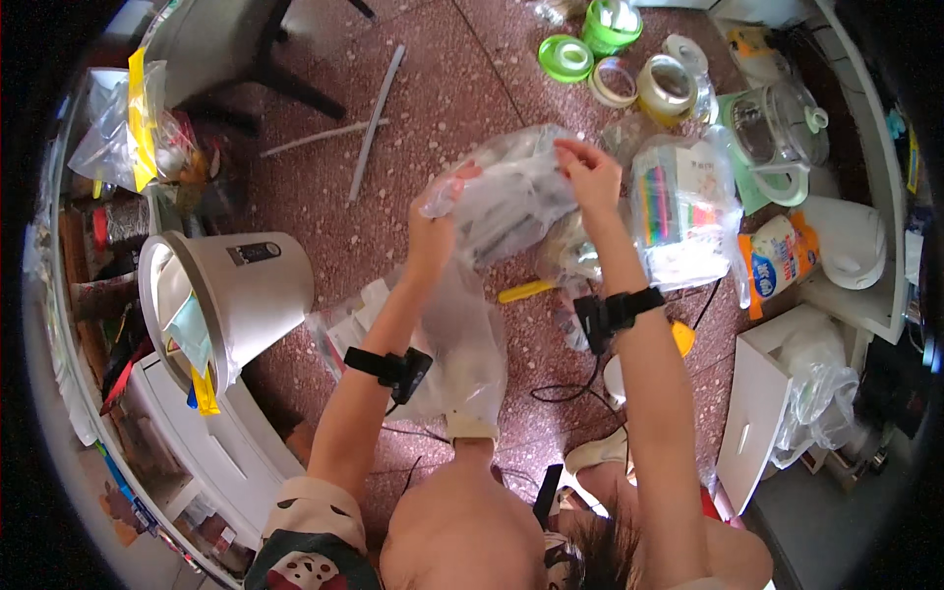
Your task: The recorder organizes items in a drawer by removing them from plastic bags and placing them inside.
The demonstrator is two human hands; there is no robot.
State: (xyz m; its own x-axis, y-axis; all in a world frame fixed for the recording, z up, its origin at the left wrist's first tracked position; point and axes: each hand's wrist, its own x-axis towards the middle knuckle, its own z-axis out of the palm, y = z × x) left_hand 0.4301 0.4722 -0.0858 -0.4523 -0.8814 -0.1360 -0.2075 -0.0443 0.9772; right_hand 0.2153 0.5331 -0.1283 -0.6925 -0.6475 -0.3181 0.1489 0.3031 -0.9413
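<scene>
A translucent plastic bag (509, 192) is spread between my two hands above the floor. My left hand (436, 228) pinches its left edge, while the fingers of my right hand (594, 173) grip its upper right edge. Something greyish shows through the film, too blurred to name. Below it, another stretch of clear plastic (461, 339) lies near my foot, over some papers; whether it joins the bag cannot be told. Just right of my right hand sits a clear bag of stationery (682, 206) with a row of coloured pens or pencils. A yellow stick-like object (525, 290) lies on the floor beneath my hands.
A tilted waste bin (265, 287) stands left, above a white drawer unit (214, 442). Tape rolls (667, 82), a green tub (612, 29), a glass jug (767, 133) and an orange-white packet (778, 258) are at right. Two pale strips (376, 122) lie crossed ahead. Cables (568, 394) trail nearby.
</scene>
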